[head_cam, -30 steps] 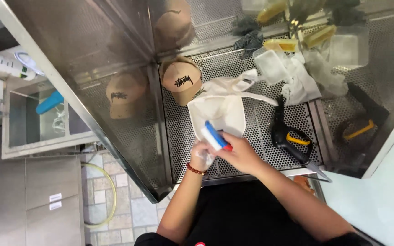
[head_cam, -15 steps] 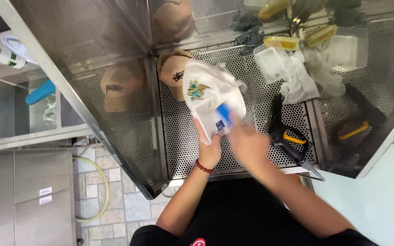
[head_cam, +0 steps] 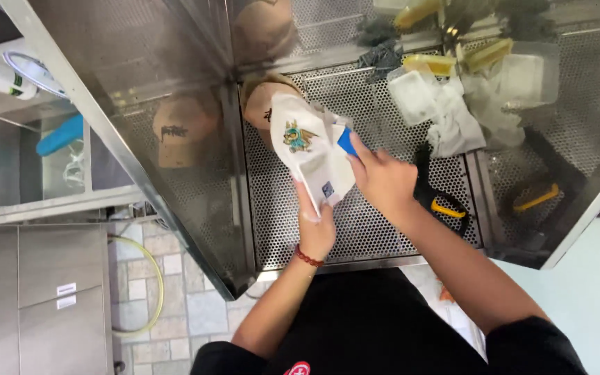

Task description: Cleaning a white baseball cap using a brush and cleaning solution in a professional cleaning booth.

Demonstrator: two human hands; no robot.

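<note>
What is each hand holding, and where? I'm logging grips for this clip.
The left hand grips the white cap by its lower edge. The right hand holds a blue tool against the cap's side.

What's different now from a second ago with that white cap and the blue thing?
The white cap was turned over, so its embroidered front now shows. The left hand has shifted to grip it from below, and the right hand has carried the blue brush up against the cap's side. The tan cap behind and the black-and-yellow tool stayed put.
</note>
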